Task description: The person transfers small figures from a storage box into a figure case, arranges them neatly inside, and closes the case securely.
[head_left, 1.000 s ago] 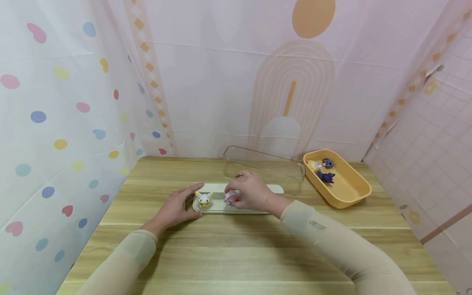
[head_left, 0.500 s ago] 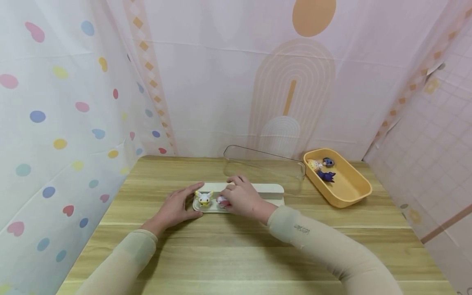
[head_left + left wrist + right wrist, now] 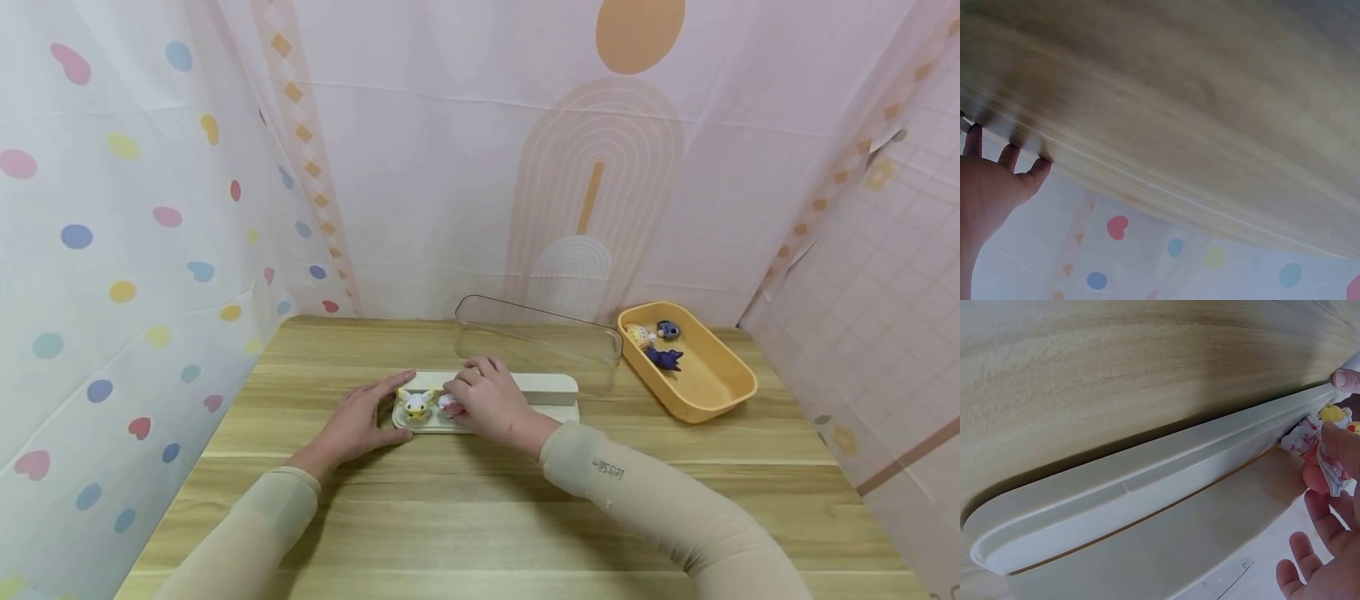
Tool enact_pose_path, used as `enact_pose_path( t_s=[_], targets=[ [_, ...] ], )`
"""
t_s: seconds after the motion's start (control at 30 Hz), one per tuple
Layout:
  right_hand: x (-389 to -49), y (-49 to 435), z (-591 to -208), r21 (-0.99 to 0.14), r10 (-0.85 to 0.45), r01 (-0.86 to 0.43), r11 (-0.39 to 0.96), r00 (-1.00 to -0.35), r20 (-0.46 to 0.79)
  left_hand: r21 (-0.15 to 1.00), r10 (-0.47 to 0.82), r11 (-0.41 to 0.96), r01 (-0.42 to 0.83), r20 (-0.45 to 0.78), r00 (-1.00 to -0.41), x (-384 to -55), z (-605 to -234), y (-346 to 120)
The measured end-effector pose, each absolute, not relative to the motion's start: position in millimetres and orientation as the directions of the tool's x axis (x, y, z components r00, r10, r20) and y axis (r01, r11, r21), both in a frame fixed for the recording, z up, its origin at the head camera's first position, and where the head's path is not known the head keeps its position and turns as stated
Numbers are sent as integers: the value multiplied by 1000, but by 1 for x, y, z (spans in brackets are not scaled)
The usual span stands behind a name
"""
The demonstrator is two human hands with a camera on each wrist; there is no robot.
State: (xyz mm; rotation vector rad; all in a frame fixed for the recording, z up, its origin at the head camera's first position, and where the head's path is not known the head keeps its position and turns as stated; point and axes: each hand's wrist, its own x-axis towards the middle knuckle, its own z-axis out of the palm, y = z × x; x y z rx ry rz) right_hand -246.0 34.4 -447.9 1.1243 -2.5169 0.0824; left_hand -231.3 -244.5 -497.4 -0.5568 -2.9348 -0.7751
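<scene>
A long white display base with a raised back step lies on the table. At its left end sits a yellow-and-white toy figurine with big ears. My left hand holds that end, thumb at the front edge and fingers at the back. My right hand pinches a pink-and-white figurine on the base, just right of the yellow one. Fingers cover much of this figurine in the head view. The left wrist view shows the left hand at its edge, mostly facing bare wood.
A clear plastic cover stands behind the base, near the curtain. To the right, a yellow tray holds a dark blue figurine, a blue-grey one and an orange-and-white one. Patterned curtains border the wooden table.
My right hand has moved left along the base with the pink-and-white figurine, bringing it close beside the yellow-and-white one. My left hand has stayed in place.
</scene>
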Motion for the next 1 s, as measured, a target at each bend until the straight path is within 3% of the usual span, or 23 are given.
enact_pose_path(
  t_s=[0.37, 0.53, 0.87, 1.0],
  targets=[
    [-243, 49, -433, 18, -667, -685, 728, -703, 247, 462, 333, 813, 354, 130, -934, -234, -498, -244],
    [-253, 78, -416, -80, -618, -654, 753, -743, 257, 470, 324, 815, 340, 119, -939, -233, -498, -244],
    [-299, 210, -375, -285, -244, -347, 893, -908, 340, 473, 325, 810, 347, 131, -937, -233, -500, -243],
    [-310, 275, -372, -432, -109, -218, 875, -959, 261, 480, 323, 808, 342, 123, -938, -233, -500, -243]
  ],
)
